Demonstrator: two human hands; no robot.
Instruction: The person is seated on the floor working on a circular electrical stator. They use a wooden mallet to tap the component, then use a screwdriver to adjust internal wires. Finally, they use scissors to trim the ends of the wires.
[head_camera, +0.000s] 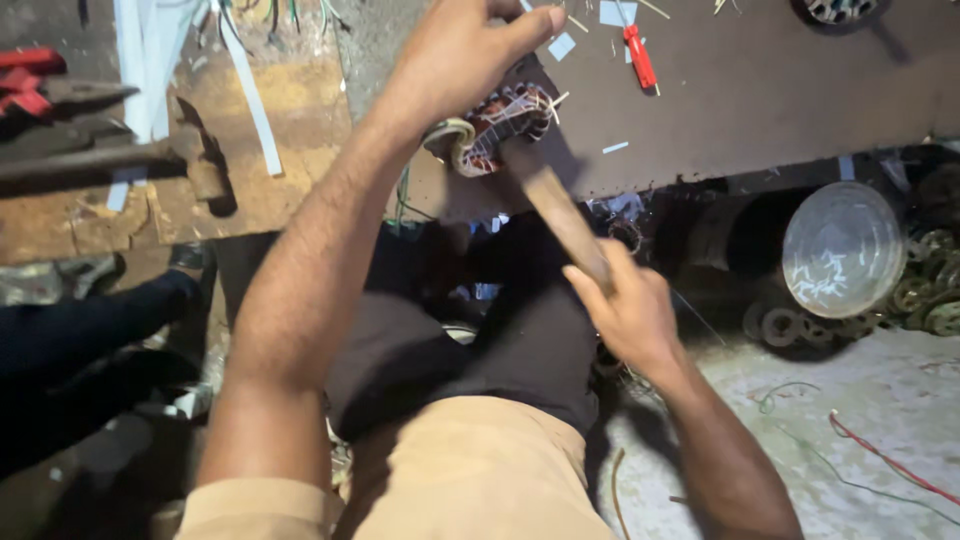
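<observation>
Fingers (520, 25) of the left hand (455, 50) are closed over the wound stator (500, 125) at the desk (760, 90) edge; the right hand (625, 305) is wrapped tightly around a wooden handle (555, 210). A misplaced blow could probably hit the fingers or damage the windings.

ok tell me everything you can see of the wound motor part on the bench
The stator is a round metal core wound with reddish copper coils, white ties and slips sticking out. It lies tilted at the edge of the brown bench. The left hand grips its top; a wooden handle, held by the right hand, presses against it.
</observation>
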